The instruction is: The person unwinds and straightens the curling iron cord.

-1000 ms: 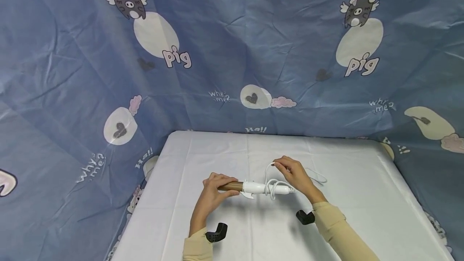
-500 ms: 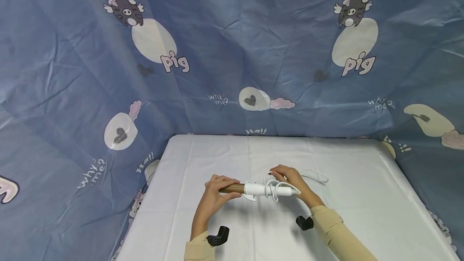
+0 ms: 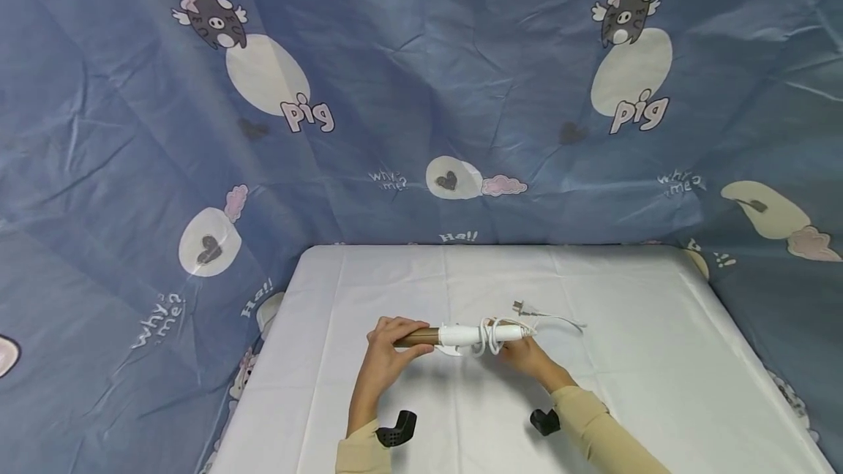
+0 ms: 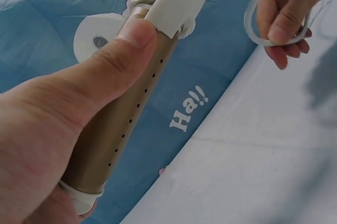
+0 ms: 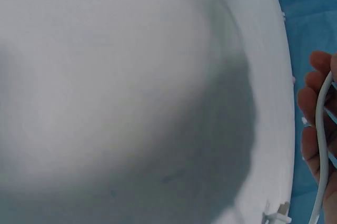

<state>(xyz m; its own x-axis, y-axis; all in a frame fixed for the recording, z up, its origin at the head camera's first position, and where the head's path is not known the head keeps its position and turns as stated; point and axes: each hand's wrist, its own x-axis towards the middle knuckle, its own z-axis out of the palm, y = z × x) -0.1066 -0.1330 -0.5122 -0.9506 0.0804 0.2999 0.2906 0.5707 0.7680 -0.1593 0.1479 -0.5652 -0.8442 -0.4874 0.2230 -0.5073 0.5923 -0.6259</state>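
A curling iron point(image 3: 459, 336) with a white handle and gold-brown barrel is held level above the white table, its cord looped around the handle. My left hand point(image 3: 387, 351) grips the barrel point(image 4: 108, 139), thumb along the near side; in the left wrist view a row of small holes shows there. Beneath the handle end, my right hand point(image 3: 525, 357) pinches the white cord point(image 4: 249, 21) between thumb and fingers. The handle partly covers that hand in the head view. Only the fingers point(image 5: 310, 100) and a length of cord appear at the right wrist view's edge.
On the white tabletop point(image 3: 645, 357), beyond the right hand, lies the cord's plug point(image 3: 519, 308) with its loose tail. A blue pig-print curtain point(image 3: 369, 130) hangs behind the table and at its sides. Black cameras are worn at both wrists.
My right hand has come down from behind the handle to below it, carrying the cord around. The plug has come into view on the table. My left hand keeps its grip on the barrel.
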